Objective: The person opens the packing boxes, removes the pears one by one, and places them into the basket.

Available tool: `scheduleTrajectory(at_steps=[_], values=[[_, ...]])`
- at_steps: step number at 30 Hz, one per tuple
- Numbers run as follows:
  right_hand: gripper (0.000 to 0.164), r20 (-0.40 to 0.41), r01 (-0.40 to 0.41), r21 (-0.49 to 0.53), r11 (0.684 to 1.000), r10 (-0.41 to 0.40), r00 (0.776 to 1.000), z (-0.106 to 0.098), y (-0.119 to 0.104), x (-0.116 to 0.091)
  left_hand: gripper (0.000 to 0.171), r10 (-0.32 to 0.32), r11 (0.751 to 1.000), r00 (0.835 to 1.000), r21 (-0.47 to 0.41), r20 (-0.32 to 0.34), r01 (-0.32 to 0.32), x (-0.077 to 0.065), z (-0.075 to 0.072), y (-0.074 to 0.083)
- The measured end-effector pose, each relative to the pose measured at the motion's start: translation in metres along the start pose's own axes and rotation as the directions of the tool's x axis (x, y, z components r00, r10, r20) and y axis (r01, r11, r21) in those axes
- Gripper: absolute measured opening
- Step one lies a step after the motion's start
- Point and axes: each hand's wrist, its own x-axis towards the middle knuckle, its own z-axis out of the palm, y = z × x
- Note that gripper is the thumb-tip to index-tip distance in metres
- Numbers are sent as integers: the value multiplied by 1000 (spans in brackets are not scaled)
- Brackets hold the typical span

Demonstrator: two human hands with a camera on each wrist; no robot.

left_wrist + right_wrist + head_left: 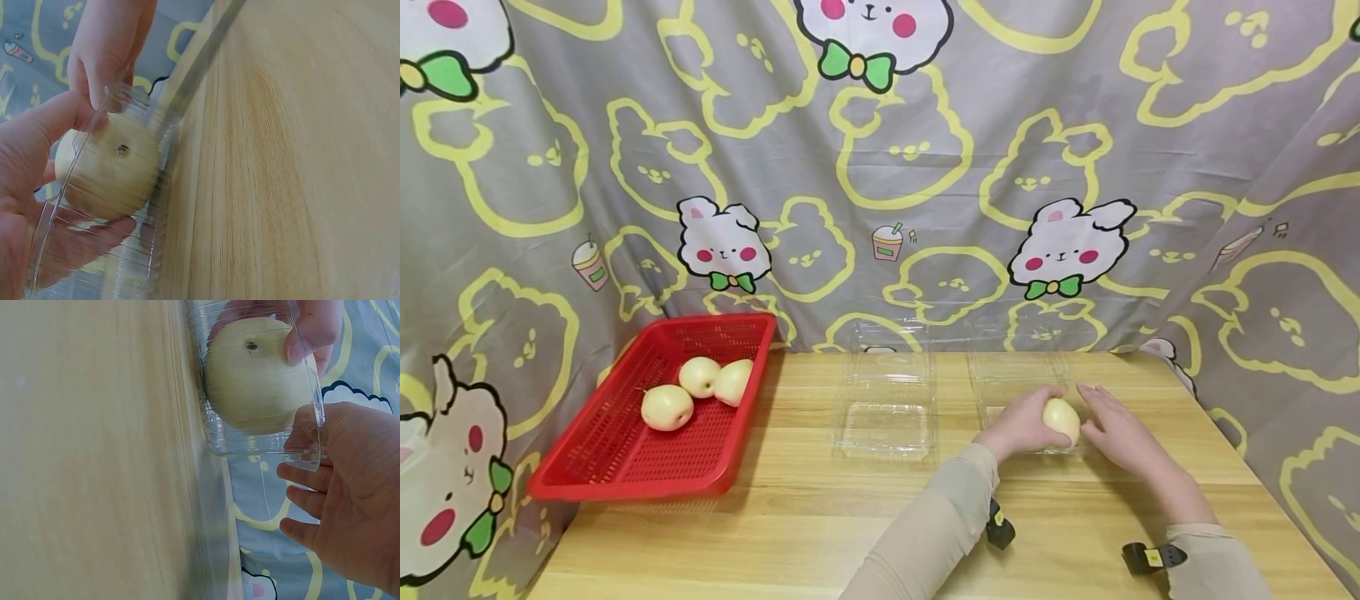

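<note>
A pale yellow pear (1062, 422) sits within the walls of the right-hand clear plastic box (215, 442), its dimpled end facing the wrist cameras. My left hand (1021, 423) holds the pear from the left, thumb on the near side and fingers around the far side, partly seen through the plastic. On the other side, my right hand (1116, 435) is at the box's right end with its fingers extended. In the right wrist view one fingertip of it shows through the box wall beside the pear, while the other fingers stay outside.
At the left stands a red plastic basket (647, 481) with three more pears (667, 407) in it. Between basket and hands lies another clear box (886, 427), its lid raised toward the curtain (880, 167). All rest on a wooden table (820, 525).
</note>
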Motion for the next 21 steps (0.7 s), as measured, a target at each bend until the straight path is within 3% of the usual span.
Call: scheduleTrajectory(at_steps=[8, 21], values=[[59, -37, 36, -25, 999, -37, 999, 4, 2, -1, 71, 6, 999, 999, 48, -45, -4, -1, 1, 1], [59, -29, 29, -33, 999, -30, 999, 3, 3, 0, 74, 26, 1000, 996, -7, -85, -27, -7, -8, 7]])
